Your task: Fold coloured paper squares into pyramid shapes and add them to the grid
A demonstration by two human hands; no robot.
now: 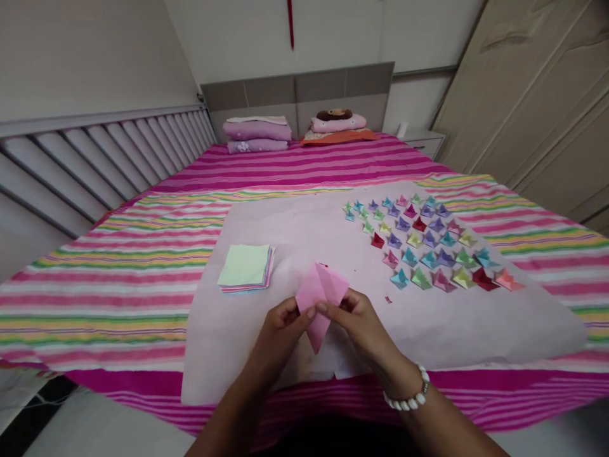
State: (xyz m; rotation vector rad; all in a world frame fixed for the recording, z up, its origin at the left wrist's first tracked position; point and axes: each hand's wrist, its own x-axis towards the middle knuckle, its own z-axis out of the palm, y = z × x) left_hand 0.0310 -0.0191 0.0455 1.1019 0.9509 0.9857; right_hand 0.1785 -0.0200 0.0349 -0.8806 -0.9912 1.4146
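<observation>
fingers of left hand point(284, 322) and right hand point(354, 316) pinch folded pink paper point(320, 293).

pink paper point(320, 293): its middle is covered by the fingertips of the left hand point(281, 325) and right hand point(358, 322); the folds underneath cannot be told.
forearms: both cut off by the bottom edge.
folded paper pieces point(425, 244): too small to tell their exact shape; the far rows blur together.
paper stack point(246, 268): only the top pale green sheet shows fully; lower sheets show as thin coloured edges.
bed point(118, 266): cut off left and right.
</observation>
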